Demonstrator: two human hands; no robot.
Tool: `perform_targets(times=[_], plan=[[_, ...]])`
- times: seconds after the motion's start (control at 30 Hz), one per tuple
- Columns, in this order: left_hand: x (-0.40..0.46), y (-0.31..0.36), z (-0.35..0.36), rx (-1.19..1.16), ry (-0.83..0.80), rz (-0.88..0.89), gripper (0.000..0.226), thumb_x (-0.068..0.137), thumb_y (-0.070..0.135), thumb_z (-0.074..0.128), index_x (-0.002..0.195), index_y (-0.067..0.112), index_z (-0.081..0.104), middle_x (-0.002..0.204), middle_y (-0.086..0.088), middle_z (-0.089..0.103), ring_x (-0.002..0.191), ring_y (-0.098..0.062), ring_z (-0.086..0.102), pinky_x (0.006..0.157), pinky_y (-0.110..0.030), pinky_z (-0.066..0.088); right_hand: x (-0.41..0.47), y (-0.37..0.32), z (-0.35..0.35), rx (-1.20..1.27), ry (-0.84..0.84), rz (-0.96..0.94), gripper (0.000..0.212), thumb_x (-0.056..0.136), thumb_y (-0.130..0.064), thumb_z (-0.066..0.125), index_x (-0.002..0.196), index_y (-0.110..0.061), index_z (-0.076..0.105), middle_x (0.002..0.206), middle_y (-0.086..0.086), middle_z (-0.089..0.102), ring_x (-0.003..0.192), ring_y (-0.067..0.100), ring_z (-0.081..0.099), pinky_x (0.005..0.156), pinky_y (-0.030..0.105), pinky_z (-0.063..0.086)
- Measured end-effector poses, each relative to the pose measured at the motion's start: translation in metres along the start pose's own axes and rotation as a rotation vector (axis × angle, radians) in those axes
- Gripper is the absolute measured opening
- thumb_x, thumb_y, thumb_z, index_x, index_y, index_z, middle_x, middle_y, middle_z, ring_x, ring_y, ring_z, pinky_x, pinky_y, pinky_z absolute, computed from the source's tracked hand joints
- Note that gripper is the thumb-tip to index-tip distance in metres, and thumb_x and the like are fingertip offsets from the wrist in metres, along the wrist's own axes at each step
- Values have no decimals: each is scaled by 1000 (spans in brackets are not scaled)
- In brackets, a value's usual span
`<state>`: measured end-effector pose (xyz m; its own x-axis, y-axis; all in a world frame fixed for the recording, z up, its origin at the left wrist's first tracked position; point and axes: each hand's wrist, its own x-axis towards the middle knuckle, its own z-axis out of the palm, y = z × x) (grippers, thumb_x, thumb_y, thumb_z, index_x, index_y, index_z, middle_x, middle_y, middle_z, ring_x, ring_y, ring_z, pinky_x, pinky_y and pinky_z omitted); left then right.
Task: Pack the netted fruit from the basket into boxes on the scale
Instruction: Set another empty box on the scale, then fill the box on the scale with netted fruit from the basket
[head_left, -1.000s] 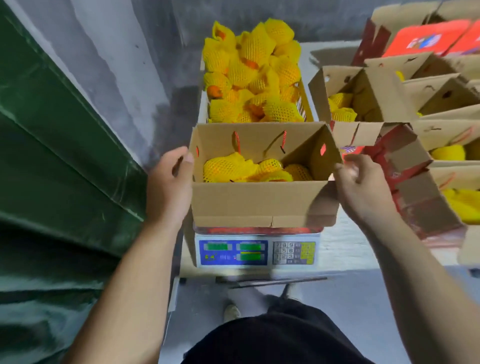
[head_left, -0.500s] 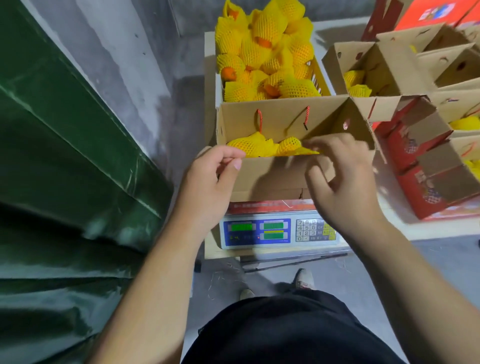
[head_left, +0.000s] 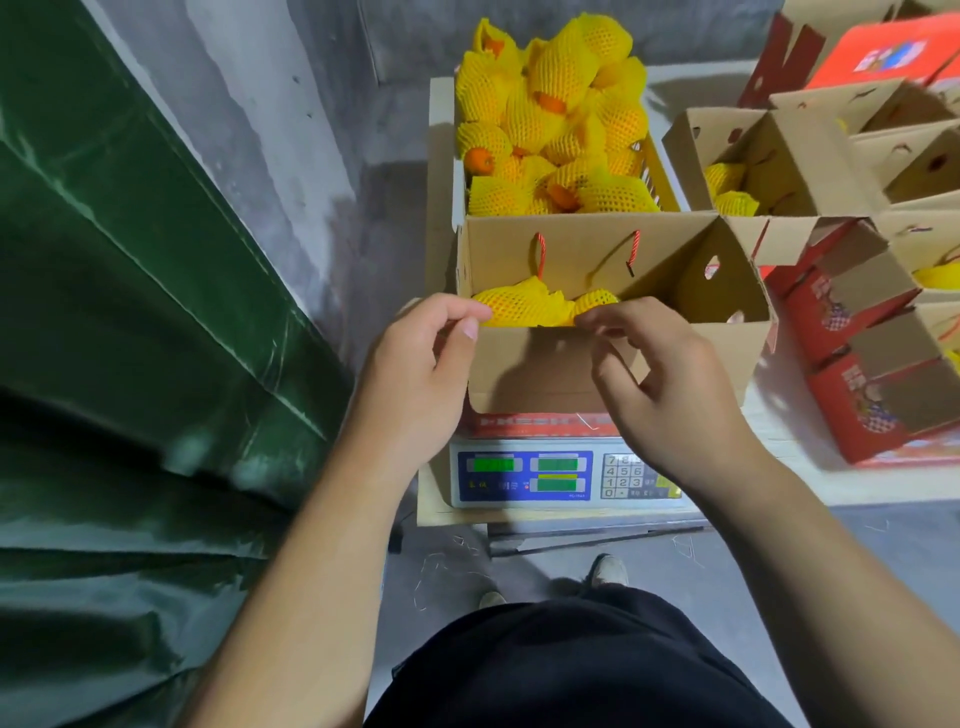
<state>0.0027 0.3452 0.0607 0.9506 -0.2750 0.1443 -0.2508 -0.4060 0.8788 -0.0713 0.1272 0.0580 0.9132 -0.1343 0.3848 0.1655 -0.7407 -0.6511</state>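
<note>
A: Right, both hands are at the near wall of the box (head_left: 597, 364) on the scale (head_left: 561, 475), and everything hangs on that top edge running left to right across them

B: Who's got what?

A: The left hand (head_left: 415, 384) sits at the box's near left corner, thumb and curled fingers pinching the edge there. The right hand (head_left: 670, 384) is at the middle of the same edge, fingers bent over it; whether it's gripping the cardboard I can't tell

B: And the fruit?

A: Some netted fruit (head_left: 524, 306) already lies inside, just behind that near edge, right beyond the fingertips. The big supply is the heaped basket (head_left: 657, 179) directly behind the box's far wall, straight ahead of both hands

B: So the next reach?

A: Forward over the box, I'd say. Neither hand is clearly closer; the right is more central, so it has the straighter line. Filled boxes (head_left: 779, 161) stand off to the right of the scale
</note>
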Motion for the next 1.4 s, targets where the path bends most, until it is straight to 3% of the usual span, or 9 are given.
perform_targets(times=[0.27,0.5,0.63,0.8,0.97,1.07,1.13,1.23,1.4], plan=[[29,16,17,-17,13,59,19,105,24,59,113,36,71,108,18,66,101,-6,67,82,-16,50,25,12,-14,19,-13,64,29,94,-21,55,119,-22,68,114,-7,65,112,18,59,88,30,51],[108,38,37,54,-65,41,19,106,30,57,116,41,69,112,27,62,107,7,61,82,-13,48,116,56,-45,2,-2,126,31,97,-20,59,127,-21,66,119,-3,67,108,17,64,93,45,55],[178,42,56,143,-162,16,20,103,25,61,119,31,71,115,13,67,103,0,65,91,-27,55,201,107,-39,-202,-254,337,52,96,-31,65,145,-23,48,138,10,58,124,30,59,104,51,49],[264,28,103,423,-365,-190,42,103,33,60,144,23,56,146,-8,56,133,-27,56,110,-45,47,261,153,-1,-416,-679,513,85,91,-45,72,157,-18,26,157,21,30,141,47,39,111,53,40],[314,6,154,658,-508,-226,67,102,33,58,162,20,32,160,-17,37,147,-39,38,120,-45,34,265,173,16,-399,-643,549,71,88,-34,74,141,-19,30,146,24,37,138,49,36,106,56,41],[336,-9,180,595,-364,-224,57,103,35,60,154,16,44,155,-17,47,145,-36,42,120,-41,31,268,179,19,-399,-617,551,76,84,-38,75,141,-18,28,141,23,45,137,46,38,103,53,43],[346,-19,195,432,-256,-324,57,102,38,63,151,13,48,152,-18,51,141,-37,47,116,-43,38,270,181,22,-363,-564,541,73,82,-40,75,135,-16,30,122,18,56,131,45,45,94,48,44],[354,-35,207,462,-291,-397,67,96,43,70,152,15,46,158,-19,43,146,-38,41,119,-48,36,270,186,26,-314,-534,520,62,84,-38,72,127,-16,33,95,8,50,125,46,46,81,44,36],[352,-30,201,379,-291,-351,61,82,57,73,131,20,71,140,-7,67,129,-34,60,110,-45,48,271,187,19,-256,-459,534,69,82,-41,71,136,-18,34,88,5,46,125,42,42,80,39,35]])
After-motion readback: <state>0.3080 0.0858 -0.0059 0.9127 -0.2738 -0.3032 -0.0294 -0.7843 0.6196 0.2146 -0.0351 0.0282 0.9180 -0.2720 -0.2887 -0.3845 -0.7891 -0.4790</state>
